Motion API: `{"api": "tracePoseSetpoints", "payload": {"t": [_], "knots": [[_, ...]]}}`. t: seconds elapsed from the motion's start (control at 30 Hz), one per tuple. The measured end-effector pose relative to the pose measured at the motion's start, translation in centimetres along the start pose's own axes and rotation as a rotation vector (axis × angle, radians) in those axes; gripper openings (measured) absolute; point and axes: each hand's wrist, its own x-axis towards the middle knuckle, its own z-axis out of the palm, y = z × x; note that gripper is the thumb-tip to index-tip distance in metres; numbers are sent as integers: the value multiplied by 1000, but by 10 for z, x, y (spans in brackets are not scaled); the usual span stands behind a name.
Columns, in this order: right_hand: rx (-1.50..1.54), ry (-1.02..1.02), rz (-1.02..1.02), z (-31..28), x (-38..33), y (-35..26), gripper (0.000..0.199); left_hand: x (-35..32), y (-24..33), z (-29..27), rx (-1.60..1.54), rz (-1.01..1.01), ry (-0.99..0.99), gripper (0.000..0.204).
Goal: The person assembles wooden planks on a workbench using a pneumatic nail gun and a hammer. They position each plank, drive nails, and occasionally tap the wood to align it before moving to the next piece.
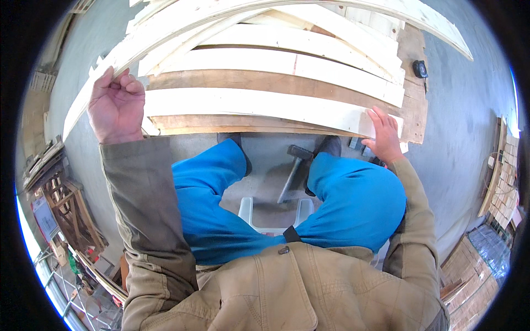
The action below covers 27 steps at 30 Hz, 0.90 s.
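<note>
My left hand (116,105) is closed on the edge of a long, pale wooden board (182,34). That board runs slantwise over the other planks, from the left out to the far right. My right hand (383,135) lies with fingers stretched over the right end of the nearest plank (259,103), its thumb apart at the front edge. Beneath the planks is a brown wooden sheet (414,107). More pale planks (281,62) lie behind the nearest one, some crossing at angles.
A black tape measure (420,69) sits near the sheet's right edge. On the floor between my feet is a hammer (292,168), and nearer me a translucent plastic container (247,212). Scrap wood (72,209) is piled at left; stacked wood pieces (505,171) stand at right.
</note>
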Motion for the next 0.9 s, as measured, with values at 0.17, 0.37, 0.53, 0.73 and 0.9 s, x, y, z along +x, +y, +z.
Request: {"api": "tracePoseSetpoints", "payload": {"t": [0.17, 0.37, 0.53, 0.73, 0.9], "knots": [[8, -61, -90, 11, 22, -13, 98, 4, 1, -4, 3, -10, -21, 12], [-78, -41, -103, 21, 29, -12, 94, 10, 3, -14, 7, -43, -43, 12], [-80, -25, -114, 23, 39, -6, 92, 14, 9, -27, 6, -64, -92, 11], [-74, -66, -117, 17, 40, -2, 91, 26, 16, -49, 37, -61, -107, 13], [-104, -90, -117, 21, 44, 0, 76, 37, 25, -72, 80, -52, -123, 15]]}}
